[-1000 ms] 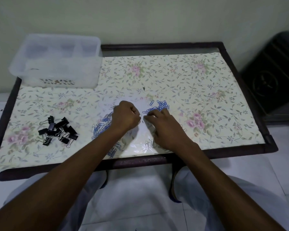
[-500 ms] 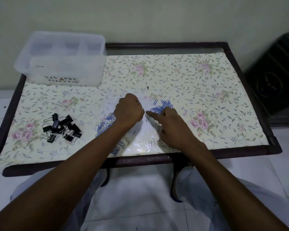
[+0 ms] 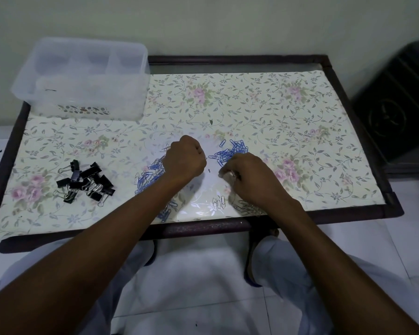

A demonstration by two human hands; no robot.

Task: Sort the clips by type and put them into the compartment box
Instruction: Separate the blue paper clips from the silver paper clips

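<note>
A clear plastic compartment box [image 3: 82, 76] stands at the table's back left corner. Black binder clips [image 3: 85, 182] lie heaped at the left. A pile of blue paper clips [image 3: 231, 151] sits mid-table, just beyond my right hand [image 3: 250, 176], whose curled fingertips pinch what looks like a silver clip on the table. My left hand [image 3: 184, 160] is a closed fist with a bit of clip showing at its thumb side. A mixed blue and silver clip pile [image 3: 146, 177] lies left of that wrist. Three silver clips [image 3: 218, 203] lie near the front edge.
The low table [image 3: 252, 61] has a dark raised frame and a floral cover. A dark cabinet [image 3: 397, 105] stands to the right on the tiled floor. More silver clips [image 3: 246, 209] lie partly under my right wrist. My knees are under the front edge.
My right hand has pulled back from the blue pile toward the front and curled its fingers. My left fist has stayed in place.
</note>
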